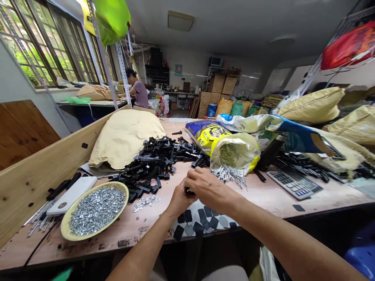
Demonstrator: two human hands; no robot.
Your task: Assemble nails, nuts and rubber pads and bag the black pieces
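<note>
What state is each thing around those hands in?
Left hand, right hand: curled around a mostly hidden dark piece.
Round yellow bowl: full of small silver metal pieces.
Yellow-and-white plastic bag: open, metal rods spilling out.
Black plastic parts: heaped loosely.
Beige cloth sack: bulging.
Grey calculator: lying face up.

A round yellow bowl (66, 229) stands left of and before the black plastic parts (158, 156). A grey rectangular calculator (294, 183) lies to their right.
</note>
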